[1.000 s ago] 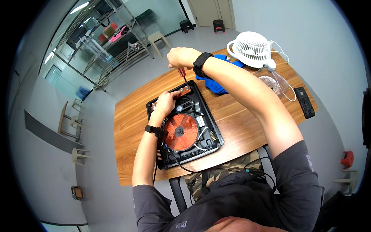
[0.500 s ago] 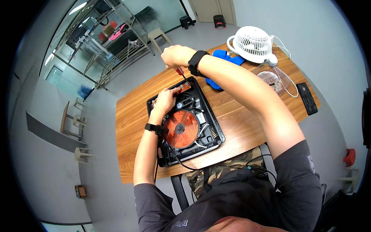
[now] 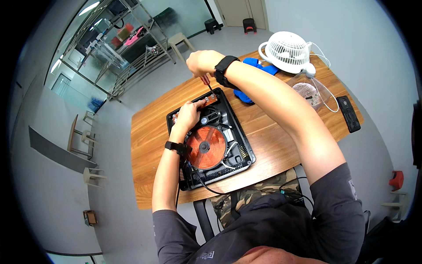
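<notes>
An opened induction cooker (image 3: 239, 127) lies on the wooden table in front of me, its round copper coil (image 3: 206, 148) and inner parts exposed. At its far end sits a copper-coloured circuit board (image 3: 211, 100). My right hand (image 3: 203, 63) is closed round the red handle of a screwdriver (image 3: 205, 80), held steeply with its shaft reaching down to the board's right end. My left hand (image 3: 188, 115) lies over the board's left part, its index finger stretched out and pressing on the board. Its other fingers are partly hidden.
At the table's (image 3: 149, 132) back right stand a white fan (image 3: 288, 50) with a cable and a clear plastic bag (image 3: 310, 94). A blue cloth (image 3: 255, 66) lies behind my right forearm. A black oblong object (image 3: 348, 113) rests at the right edge. A black cord (image 3: 211, 190) runs off the cooker's near side.
My right hand has shifted very slightly to the right on the screwdriver. My left hand stays on the circuit board, and the cooker has not moved.
</notes>
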